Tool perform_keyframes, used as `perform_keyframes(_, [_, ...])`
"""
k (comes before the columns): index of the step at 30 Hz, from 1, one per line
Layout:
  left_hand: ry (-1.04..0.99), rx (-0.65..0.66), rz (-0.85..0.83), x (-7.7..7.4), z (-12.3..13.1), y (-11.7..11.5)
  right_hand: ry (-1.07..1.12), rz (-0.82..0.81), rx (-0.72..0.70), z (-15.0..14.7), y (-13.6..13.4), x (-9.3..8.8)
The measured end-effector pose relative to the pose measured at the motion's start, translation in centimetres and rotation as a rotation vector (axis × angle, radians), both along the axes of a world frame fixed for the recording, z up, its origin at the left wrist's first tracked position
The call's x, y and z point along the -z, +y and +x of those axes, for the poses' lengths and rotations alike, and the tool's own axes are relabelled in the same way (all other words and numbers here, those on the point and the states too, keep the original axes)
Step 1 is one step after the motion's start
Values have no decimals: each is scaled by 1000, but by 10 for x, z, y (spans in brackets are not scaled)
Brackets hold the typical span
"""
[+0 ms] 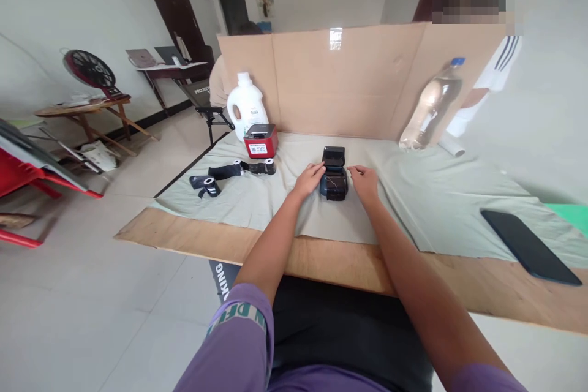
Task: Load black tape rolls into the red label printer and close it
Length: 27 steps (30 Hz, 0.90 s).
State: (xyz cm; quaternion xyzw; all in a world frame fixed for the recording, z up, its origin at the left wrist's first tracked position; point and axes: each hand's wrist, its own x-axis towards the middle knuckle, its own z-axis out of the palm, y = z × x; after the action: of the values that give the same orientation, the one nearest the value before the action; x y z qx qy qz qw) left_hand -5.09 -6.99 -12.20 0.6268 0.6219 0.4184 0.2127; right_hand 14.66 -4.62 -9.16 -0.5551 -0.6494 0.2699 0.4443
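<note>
A small black printer, seemingly a portable receipt printer, sits on the cloth with its lid raised. Dark glossy material covers its front. My left hand grips the printer's left side near the hinge. On the other side, my right hand is closed in a pinch just off the printer's right edge; whatever its fingertips hold is too small to make out. To the left lie three rolls of black ribbon or paper, including a near roll and a far roll, with loose ends trailing.
A red box-shaped device stands before a white jug. A cardboard panel borders the back. At right are a clear bottle, a white tube and a dark phone. Another person stands behind the panel.
</note>
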Motion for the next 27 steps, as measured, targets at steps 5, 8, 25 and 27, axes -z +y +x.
perform_keyframes(5, [60, -23, -6, -3, 4, -4, -401, -140, -229, -27, 37, -34])
perform_keyframes(8, [47, -16, -4, -7, 4, -7, -544, -290, -328, -48, 51, -51])
perform_keyframes(25, [-74, 17, 24, -8, -3, -6, -390, -136, -463, -114, 11, -143])
perform_keyframes(27, [-91, 30, 35, -8, -3, -7, -280, -147, -589, -149, -10, -139])
